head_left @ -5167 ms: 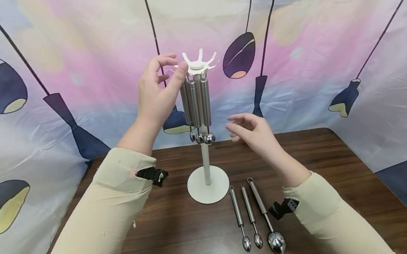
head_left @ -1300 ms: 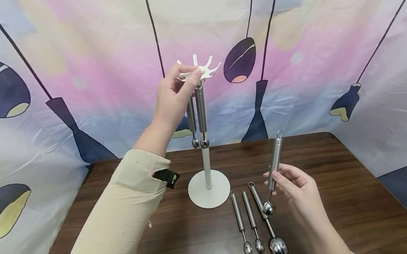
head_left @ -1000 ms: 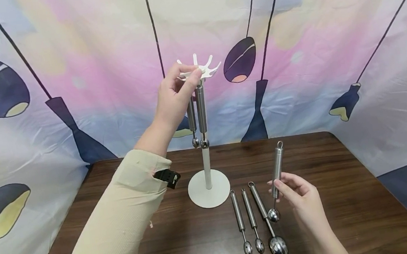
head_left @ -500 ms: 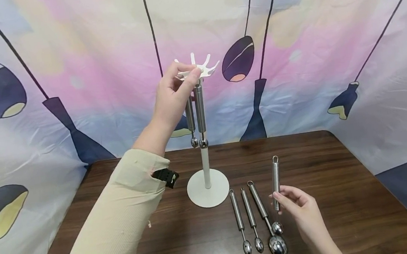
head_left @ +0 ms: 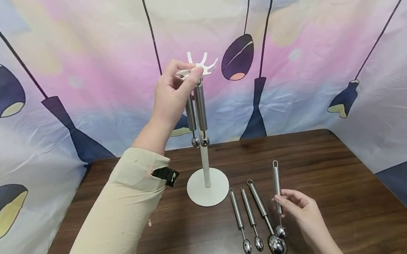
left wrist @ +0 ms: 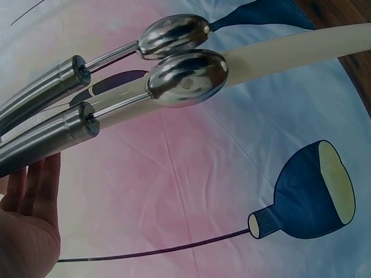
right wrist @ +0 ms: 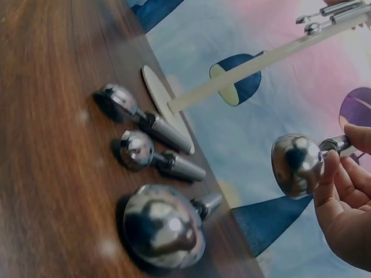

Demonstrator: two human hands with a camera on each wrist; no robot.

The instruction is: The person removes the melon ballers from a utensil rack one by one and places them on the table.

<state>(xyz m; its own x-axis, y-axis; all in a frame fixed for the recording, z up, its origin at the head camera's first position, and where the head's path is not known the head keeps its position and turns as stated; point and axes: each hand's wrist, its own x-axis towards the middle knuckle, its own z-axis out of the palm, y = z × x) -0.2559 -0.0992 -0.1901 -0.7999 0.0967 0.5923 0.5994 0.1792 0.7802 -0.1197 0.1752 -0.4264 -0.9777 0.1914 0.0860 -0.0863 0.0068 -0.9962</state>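
Observation:
In the head view, my left hand (head_left: 171, 93) pinches the white pronged top (head_left: 205, 66) of an upright stand. Two steel melon ballers, one in front (head_left: 200, 106) and one beside it (head_left: 190, 116), hang from it, scoops down. My right hand (head_left: 303, 212) pinches another melon baller (head_left: 276, 177) by its handle, ring end up, its scoop low over the table. Right under that scoop lies the big bowl of a larger scoop (head_left: 277, 246). The right wrist view shows the held baller's round bowl (right wrist: 295, 165) beside my fingers, apart from the tabletop.
Two smaller melon ballers, one on the left (head_left: 237, 211) and one in the middle (head_left: 250, 209), lie left of the larger scoop. The stand's round white base (head_left: 209, 197) sits behind them on the dark wooden table (head_left: 179, 247). A patterned cloth (head_left: 105, 62) hangs behind.
Earlier my right hand held nothing and three melon ballers showed hanging. It then held one melon baller, which has since moved down toward the table. My left hand has come onto the stand's top.

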